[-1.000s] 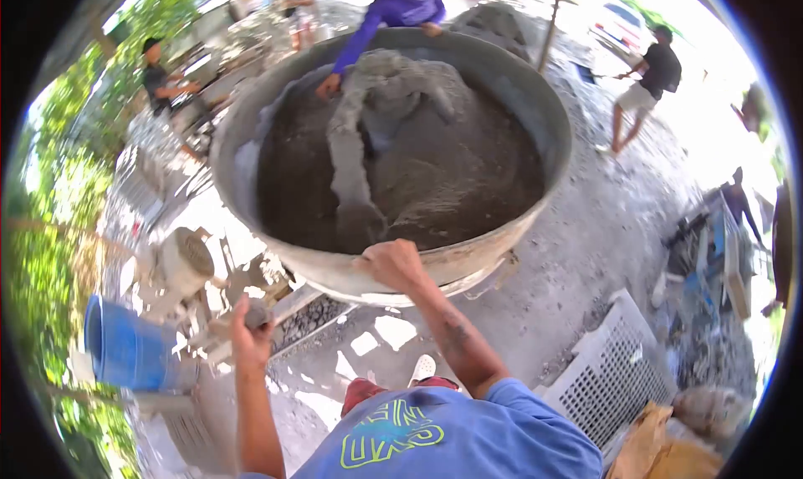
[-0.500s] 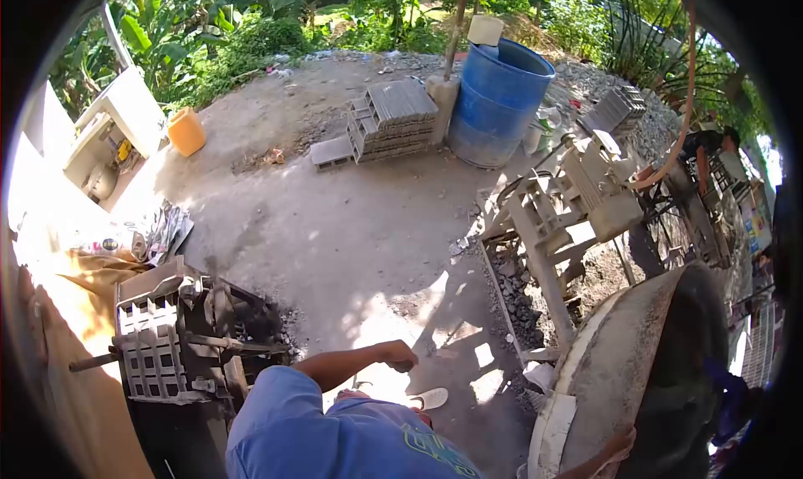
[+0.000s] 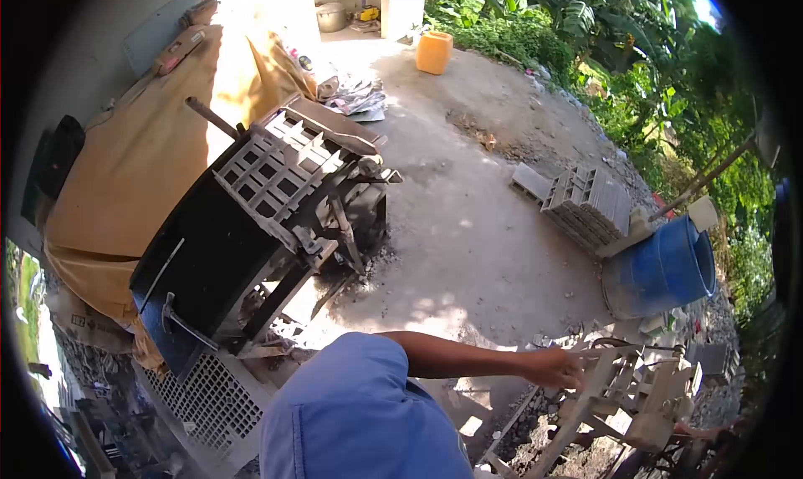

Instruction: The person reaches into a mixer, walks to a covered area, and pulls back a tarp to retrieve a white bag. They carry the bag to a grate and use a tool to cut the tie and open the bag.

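Observation:
My left arm reaches to the right from the blue shirt sleeve. Its hand [image 3: 554, 369] is closed, fingers curled downward, beside the upper end of a dusty grey machine frame [image 3: 595, 383]. What the fingers hold, if anything, is hidden. My right hand does not show. Left of my shirt stands a dark metal machine with a slotted block mould [image 3: 280, 165] on top. A hammer [image 3: 186, 324] lies on its dark lower plate.
A blue barrel [image 3: 657, 270] stands at the right, next to stacked concrete blocks [image 3: 590, 207]. An orange container [image 3: 434, 53] sits farther back on the ground. Brown tarpaulin [image 3: 134, 186] covers something at the left. A perforated grate [image 3: 213, 404] lies at lower left.
The view has swung left, bringing the mould machine and tarpaulin further in. My left arm has stretched out to the right. My right hand, earlier at the large drum's rim, has left view.

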